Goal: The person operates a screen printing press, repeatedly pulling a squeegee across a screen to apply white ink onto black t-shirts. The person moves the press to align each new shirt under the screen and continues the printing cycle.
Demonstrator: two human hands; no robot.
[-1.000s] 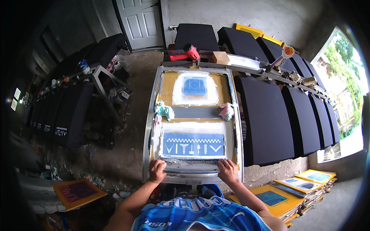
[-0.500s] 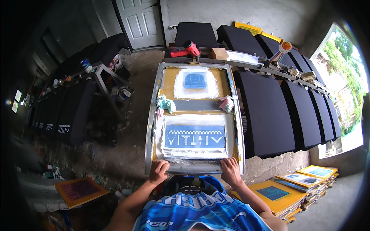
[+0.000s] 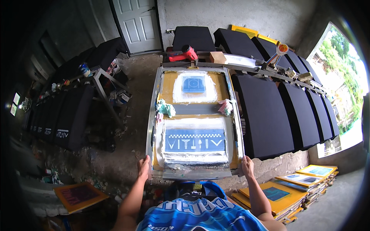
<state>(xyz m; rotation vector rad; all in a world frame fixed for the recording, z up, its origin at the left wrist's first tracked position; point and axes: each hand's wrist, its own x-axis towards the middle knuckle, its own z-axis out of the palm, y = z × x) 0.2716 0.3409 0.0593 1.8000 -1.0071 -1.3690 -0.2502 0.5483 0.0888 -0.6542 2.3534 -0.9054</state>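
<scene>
An aluminum frame (image 3: 149, 136) holds printing screens, the upper with a small blue square stencil (image 3: 193, 84), the lower with a blue checkered stencil (image 3: 194, 140) and white ink around it. Crumpled green cloth (image 3: 165, 108) and pink cloth (image 3: 225, 107) sit at its sides between the screens. My left hand (image 3: 143, 167) grips the frame's lower left corner, fingers closed round the outer edge. My right hand (image 3: 248, 167) holds the opposite lower corner the same way. A red heat gun (image 3: 181, 56) rests on the rail just beyond the frame's far end.
Black-covered platens line the right (image 3: 266, 115), left (image 3: 71, 115) and back (image 3: 192, 38). A cardboard box (image 3: 217, 57) sits on the rail. Yellow screens are stacked low right (image 3: 293, 200), another lies low left (image 3: 65, 192). A door (image 3: 137, 25) is at the back, a bright window opening (image 3: 343, 57) at right.
Both my hands have moved outward from the near bar of the frame to its side corners. The frame shifted slightly away, then back nearer to me.
</scene>
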